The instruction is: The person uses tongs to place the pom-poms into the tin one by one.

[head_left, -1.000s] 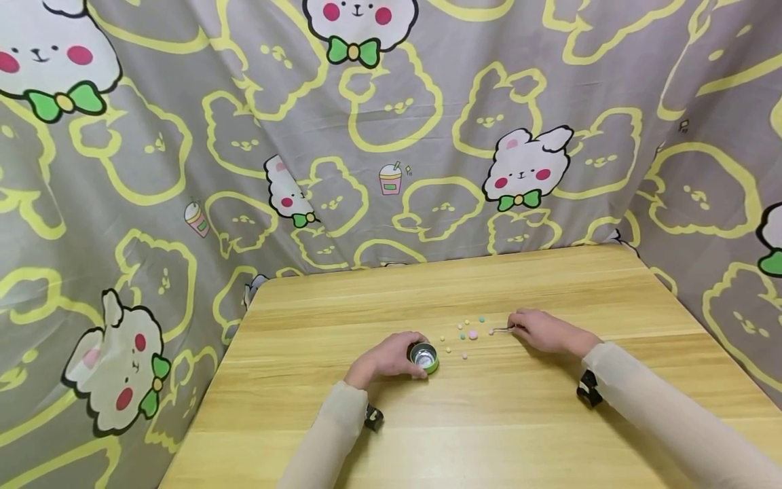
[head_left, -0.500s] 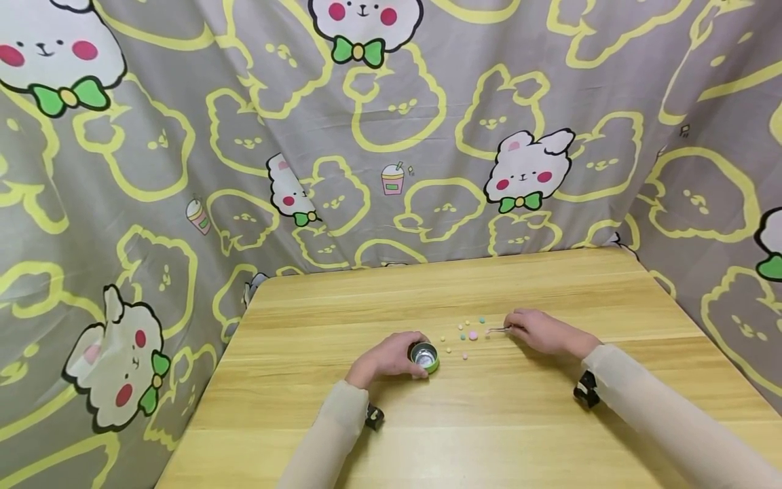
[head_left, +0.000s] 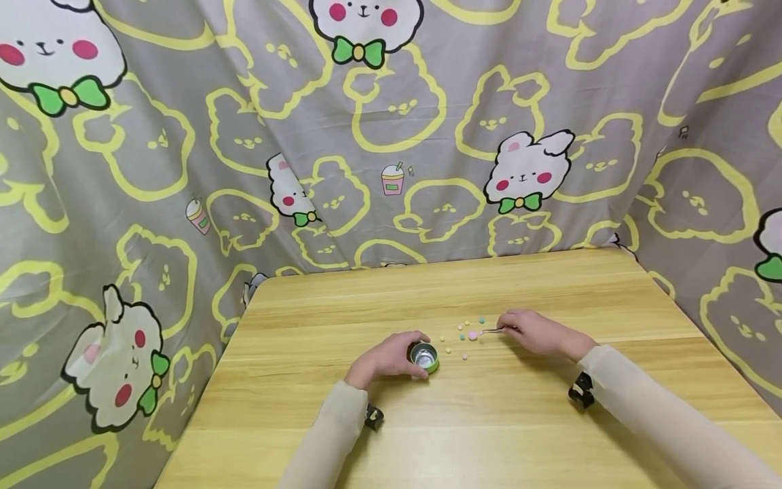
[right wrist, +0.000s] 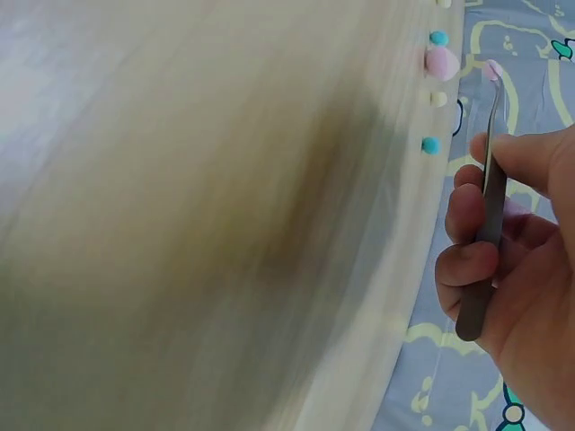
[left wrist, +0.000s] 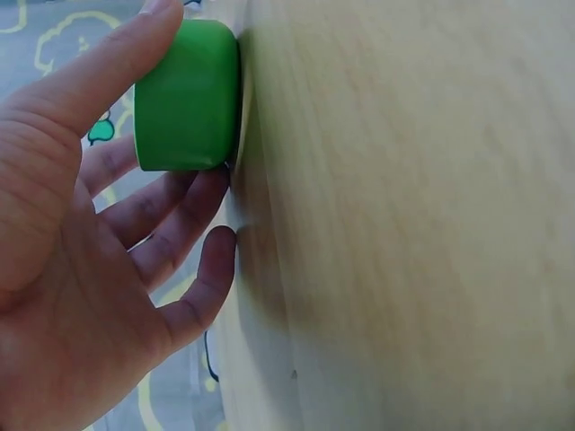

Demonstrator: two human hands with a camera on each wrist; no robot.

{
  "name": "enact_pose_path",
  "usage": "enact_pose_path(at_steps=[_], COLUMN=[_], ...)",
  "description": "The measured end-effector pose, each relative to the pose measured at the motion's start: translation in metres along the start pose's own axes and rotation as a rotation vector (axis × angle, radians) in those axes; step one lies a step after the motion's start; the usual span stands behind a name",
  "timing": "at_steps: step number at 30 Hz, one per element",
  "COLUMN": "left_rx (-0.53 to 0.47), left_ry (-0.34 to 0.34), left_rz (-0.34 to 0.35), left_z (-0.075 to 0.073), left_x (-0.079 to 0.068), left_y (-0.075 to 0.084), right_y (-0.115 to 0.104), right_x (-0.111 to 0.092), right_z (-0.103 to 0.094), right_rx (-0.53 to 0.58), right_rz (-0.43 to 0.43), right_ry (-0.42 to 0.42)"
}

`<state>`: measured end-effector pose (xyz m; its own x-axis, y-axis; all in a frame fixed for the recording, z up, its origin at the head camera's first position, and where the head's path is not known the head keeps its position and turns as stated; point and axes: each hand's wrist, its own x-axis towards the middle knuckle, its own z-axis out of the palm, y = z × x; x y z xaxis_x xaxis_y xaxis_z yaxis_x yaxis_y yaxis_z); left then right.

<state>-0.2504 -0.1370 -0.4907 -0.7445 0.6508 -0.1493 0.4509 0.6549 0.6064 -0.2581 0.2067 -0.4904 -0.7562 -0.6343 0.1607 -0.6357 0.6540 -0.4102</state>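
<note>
My left hand (head_left: 397,354) holds a small round open tin (head_left: 424,357) on the table, thumb on the near side and fingers on the far side. Its smooth green wall (left wrist: 184,99) fills the space by the thumb in the left wrist view; the silvery inside looks bare from the head view. In my right hand (head_left: 537,331) is a pair of bent-tip metal tweezers (right wrist: 490,206), pinched between thumb and fingers. A small pink ball (right wrist: 491,70) sits at the tweezer tips, raised off the table. The tips overlap a larger pink ball (head_left: 473,335) in the head view.
Several small balls lie scattered between the hands, among them a teal ball (head_left: 481,320), a yellow ball (head_left: 449,350) and a pale pink ball (head_left: 464,356). The wooden table (head_left: 519,428) meets a patterned curtain (head_left: 379,224) behind and at the sides.
My right hand has moved a little left with the tweezers and the small pink ball, toward the tin. The left hand and the tin have stayed in place.
</note>
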Motion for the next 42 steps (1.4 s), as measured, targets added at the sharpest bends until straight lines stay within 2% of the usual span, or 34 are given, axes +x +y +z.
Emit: enact_pose_path(at_steps=[7, 13, 19, 29, 36, 42], left_rx=[-0.063, -0.077, -0.104, -0.121, -0.13, -0.128], left_ry=[-0.009, -0.019, -0.018, -0.017, -0.01, -0.002], left_rz=[-0.002, 0.007, 0.008, -0.004, 0.001, 0.006], left_z=[-0.001, -0.002, -0.003, -0.004, -0.004, -0.004], left_x=[0.0, 0.001, 0.001, -0.001, 0.0, 0.0], left_y=[-0.004, -0.006, -0.005, -0.002, -0.002, -0.001], right_y=[-0.005, -0.009, -0.018, -0.036, -0.049, -0.059], right_x=[0.004, 0.01, 0.02, 0.034, 0.04, 0.045], right_z=[-0.001, -0.002, -0.005, -0.005, -0.002, 0.004], right_rx=[0.001, 0.006, -0.01, -0.008, -0.009, -0.008], right_rz=[-0.029, -0.036, -0.125, -0.152, -0.207, -0.238], right_ry=[0.016, -0.005, 0.034, -0.003, 0.016, -0.003])
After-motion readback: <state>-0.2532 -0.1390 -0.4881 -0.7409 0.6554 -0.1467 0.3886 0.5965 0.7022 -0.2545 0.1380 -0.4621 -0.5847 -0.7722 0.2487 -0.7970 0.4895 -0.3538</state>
